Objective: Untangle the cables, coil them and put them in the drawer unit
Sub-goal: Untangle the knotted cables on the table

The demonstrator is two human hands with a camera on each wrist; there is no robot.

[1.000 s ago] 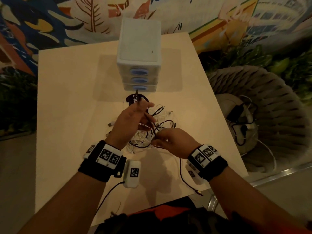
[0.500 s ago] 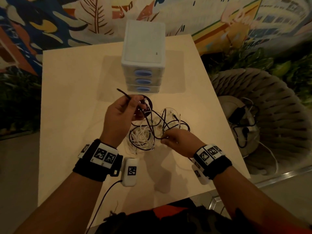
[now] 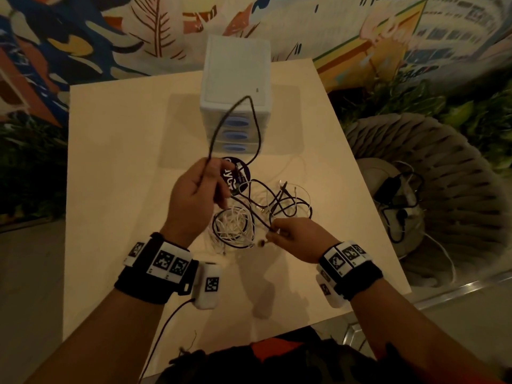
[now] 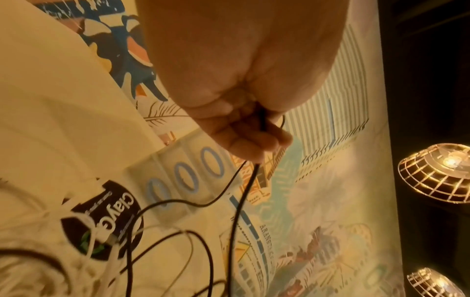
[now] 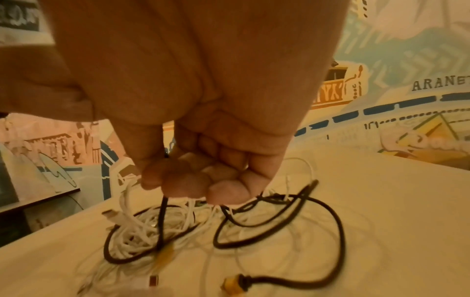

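Note:
A tangle of black and white cables [image 3: 249, 217] lies on the beige table [image 3: 116, 167], in front of a white drawer unit [image 3: 235, 87] with three blue-handled drawers, all closed. My left hand [image 3: 194, 195] grips a black cable [image 3: 221, 126] that arches up as a tall loop in front of the drawers; the left wrist view shows fingers [image 4: 249, 138] curled round it. My right hand [image 3: 293, 234] pinches another stretch of black cable [image 5: 162, 217] just above the white bundle [image 5: 137, 235]. A yellow-tipped plug [image 5: 234, 283] lies near it.
A round dark sticker or coaster [image 3: 235, 173] lies under the cables by the drawer unit. Right of the table stands a wicker chair [image 3: 432, 189] holding a charger and cords [image 3: 396, 189]. A painted wall runs behind. A thin wire trails from my left wrist device.
My left hand has lifted the black cable, so a tall loop now stands up over the drawer unit. My right hand stays low at the pile, holding its stretch.

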